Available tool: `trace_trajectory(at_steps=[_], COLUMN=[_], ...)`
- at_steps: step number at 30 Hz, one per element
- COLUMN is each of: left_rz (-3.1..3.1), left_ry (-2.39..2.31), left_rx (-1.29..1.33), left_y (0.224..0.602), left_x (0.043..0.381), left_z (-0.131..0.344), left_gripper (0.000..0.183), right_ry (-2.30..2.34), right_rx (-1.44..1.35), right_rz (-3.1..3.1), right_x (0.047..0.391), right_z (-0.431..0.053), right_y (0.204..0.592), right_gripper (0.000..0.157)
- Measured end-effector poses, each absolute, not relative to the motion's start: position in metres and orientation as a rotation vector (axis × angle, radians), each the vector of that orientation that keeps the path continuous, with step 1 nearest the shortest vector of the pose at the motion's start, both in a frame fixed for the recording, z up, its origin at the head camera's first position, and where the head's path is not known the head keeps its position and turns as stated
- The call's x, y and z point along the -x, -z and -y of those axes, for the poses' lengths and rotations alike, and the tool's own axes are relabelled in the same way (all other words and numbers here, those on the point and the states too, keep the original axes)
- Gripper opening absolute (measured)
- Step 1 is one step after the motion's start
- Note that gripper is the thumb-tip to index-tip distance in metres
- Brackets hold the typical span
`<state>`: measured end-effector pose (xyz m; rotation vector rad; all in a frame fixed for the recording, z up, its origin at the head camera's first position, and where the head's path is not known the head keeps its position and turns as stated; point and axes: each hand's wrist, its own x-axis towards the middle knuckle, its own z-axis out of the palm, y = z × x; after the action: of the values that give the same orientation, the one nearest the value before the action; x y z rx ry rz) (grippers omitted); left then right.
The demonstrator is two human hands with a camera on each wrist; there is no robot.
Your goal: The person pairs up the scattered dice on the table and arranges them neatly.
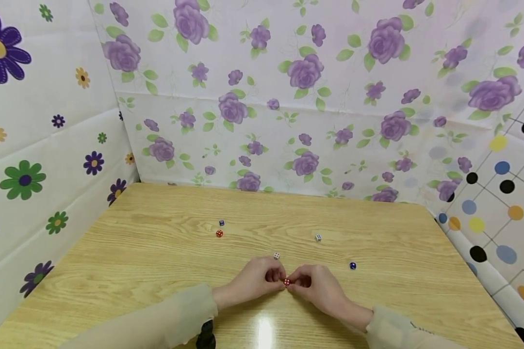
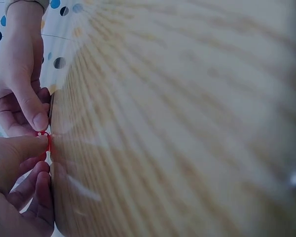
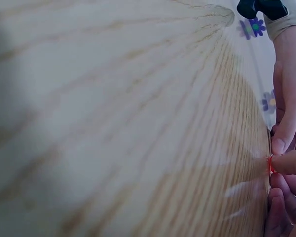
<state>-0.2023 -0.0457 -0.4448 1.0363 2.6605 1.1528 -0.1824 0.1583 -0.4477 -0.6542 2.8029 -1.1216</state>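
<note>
A small red die (image 1: 286,282) with white pips is at the wood-grain table, between the two hands. My left hand (image 1: 255,281) pinches it from the left with thumb and forefinger. From the other side, my right hand (image 1: 320,288) holds it the same way, the fingertips of both hands nearly meeting. In the left wrist view the red die (image 2: 50,143) is mostly covered by fingers, and in the right wrist view only a thin red edge of the die (image 3: 271,164) shows. Just beyond the left hand's knuckles lies a white die (image 1: 277,255).
Farther back on the table (image 1: 157,261), a dark blue die (image 1: 221,223) sits close behind another red die (image 1: 219,233). To the right are a second white die (image 1: 318,238) and another blue die (image 1: 352,265). Flower-patterned cloth (image 1: 244,140) hangs along the table's back edge.
</note>
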Motion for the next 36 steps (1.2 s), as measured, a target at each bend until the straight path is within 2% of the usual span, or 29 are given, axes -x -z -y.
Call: trace_trajectory(at_steps=[36], left_rz=[-2.696], left_ry=[-1.13], left_rx=[-1.033], left_y=[0.4452], left_x=[0.1998], left_z=[0.0441], left_gripper=[0.011], right_ry=[1.031], right_rx=[0.65], right_rz=[-2.887], right_x=[0.182], right_z=[-0.1573], right_y=[0.4514], right_gripper=[0.008])
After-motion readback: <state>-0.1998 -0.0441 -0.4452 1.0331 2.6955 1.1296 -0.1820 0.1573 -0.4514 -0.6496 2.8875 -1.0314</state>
